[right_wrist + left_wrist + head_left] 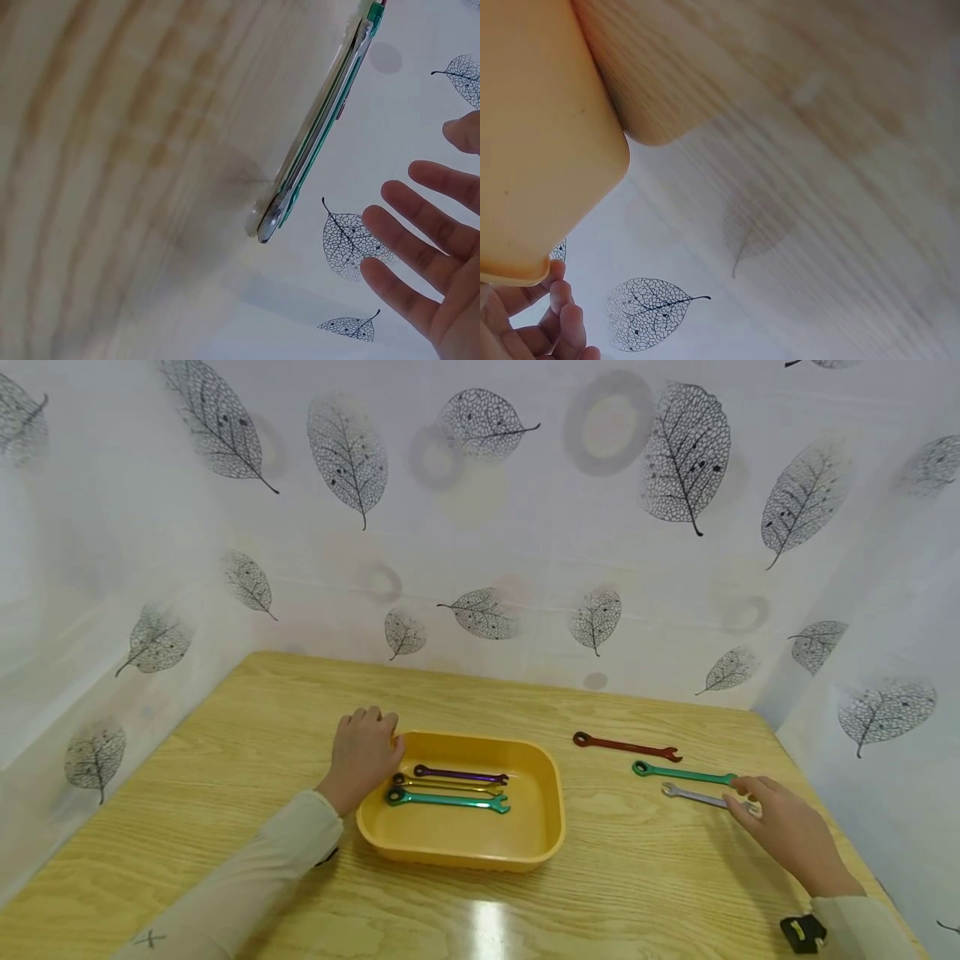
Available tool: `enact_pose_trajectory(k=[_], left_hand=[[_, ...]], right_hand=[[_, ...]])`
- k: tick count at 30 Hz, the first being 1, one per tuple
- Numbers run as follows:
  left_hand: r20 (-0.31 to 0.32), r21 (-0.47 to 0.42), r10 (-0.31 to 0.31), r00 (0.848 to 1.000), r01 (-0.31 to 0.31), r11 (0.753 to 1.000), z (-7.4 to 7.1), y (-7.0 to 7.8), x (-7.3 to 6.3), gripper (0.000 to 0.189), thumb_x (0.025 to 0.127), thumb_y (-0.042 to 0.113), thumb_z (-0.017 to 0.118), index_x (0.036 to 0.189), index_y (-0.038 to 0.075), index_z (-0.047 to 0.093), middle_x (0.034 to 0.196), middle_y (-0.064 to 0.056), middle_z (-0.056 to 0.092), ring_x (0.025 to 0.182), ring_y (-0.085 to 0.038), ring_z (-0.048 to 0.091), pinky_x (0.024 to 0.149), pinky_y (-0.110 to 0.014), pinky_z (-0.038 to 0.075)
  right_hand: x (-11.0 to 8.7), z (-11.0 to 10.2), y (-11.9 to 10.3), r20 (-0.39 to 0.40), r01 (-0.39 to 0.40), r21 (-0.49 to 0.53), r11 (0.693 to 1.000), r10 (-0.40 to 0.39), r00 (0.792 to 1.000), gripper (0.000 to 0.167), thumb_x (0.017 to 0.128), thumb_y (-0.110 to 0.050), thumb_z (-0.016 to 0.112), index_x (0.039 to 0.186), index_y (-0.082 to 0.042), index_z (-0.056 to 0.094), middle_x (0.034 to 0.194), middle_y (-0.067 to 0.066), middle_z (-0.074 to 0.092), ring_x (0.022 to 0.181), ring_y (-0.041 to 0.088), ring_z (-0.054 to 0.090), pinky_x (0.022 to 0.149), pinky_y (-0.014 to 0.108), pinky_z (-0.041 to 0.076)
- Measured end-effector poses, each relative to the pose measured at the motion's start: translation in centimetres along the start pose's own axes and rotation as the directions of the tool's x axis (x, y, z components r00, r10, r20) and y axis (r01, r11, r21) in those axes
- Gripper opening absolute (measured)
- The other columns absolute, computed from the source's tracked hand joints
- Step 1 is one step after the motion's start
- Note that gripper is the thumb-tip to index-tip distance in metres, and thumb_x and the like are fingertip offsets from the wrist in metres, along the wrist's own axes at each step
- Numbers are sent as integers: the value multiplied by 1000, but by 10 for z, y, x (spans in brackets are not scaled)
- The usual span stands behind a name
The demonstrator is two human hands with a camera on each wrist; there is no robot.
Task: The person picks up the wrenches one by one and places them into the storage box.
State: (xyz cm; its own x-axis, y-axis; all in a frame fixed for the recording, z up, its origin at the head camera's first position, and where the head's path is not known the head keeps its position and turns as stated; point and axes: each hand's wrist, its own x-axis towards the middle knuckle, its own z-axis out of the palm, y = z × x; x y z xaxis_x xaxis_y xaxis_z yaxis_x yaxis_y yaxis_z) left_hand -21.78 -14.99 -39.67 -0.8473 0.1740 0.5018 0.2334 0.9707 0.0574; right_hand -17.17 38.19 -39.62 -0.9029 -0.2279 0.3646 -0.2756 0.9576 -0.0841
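Observation:
My left hand [365,758] grips the rim of a yellow plastic basin [468,843] at its far left corner; the left wrist view shows curled fingers [568,322] by the rim. Inside the basin lie a purple wrench [461,774], a gold wrench [450,787] and a teal wrench [448,800]. Over the near end of a silver wrench [697,795] hovers my right hand [791,827]. Its fingers are spread apart from the wrench in the right wrist view. Just beyond lies a green wrench [682,772], then a red wrench [628,746] farther back.
The wooden table [262,718] meets a leaf-printed white cloth [495,543] at its back and sides. A dark strapped device [802,933] sits at my right wrist.

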Motion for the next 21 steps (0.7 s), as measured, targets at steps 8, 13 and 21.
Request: enact_pose_trajectory(k=[8, 13, 21], left_hand=[[9, 1, -2, 1000, 2, 1000, 0, -1, 0, 16, 82, 22, 65, 75, 8, 59, 75, -11, 59, 69, -27, 55, 68, -43, 47], [10, 3, 0, 1000, 0, 1000, 2, -1, -1, 16, 82, 22, 64, 76, 8, 60, 75, -10, 59, 69, -27, 55, 69, -43, 47], [4, 1, 7, 1000, -7, 1000, 1, -1, -1, 16, 82, 22, 64, 75, 9, 59, 74, -10, 58, 68, -26, 55, 68, -43, 47]], right_hand=[[0, 0, 4, 105, -47, 20, 999, 45, 993, 23, 85, -13, 64, 102, 2, 62, 94, 20, 64, 68, 29, 61, 54, 41, 47], [0, -1, 4, 169, -73, 28, 997, 67, 983, 22, 87, -16, 63, 101, 1, 63, 97, 21, 64, 76, 32, 63, 57, 44, 49], [3, -3, 4, 214, -86, 25, 996, 79, 974, 22, 88, -17, 61, 99, 2, 64, 93, 19, 64, 78, 32, 62, 60, 46, 49]])
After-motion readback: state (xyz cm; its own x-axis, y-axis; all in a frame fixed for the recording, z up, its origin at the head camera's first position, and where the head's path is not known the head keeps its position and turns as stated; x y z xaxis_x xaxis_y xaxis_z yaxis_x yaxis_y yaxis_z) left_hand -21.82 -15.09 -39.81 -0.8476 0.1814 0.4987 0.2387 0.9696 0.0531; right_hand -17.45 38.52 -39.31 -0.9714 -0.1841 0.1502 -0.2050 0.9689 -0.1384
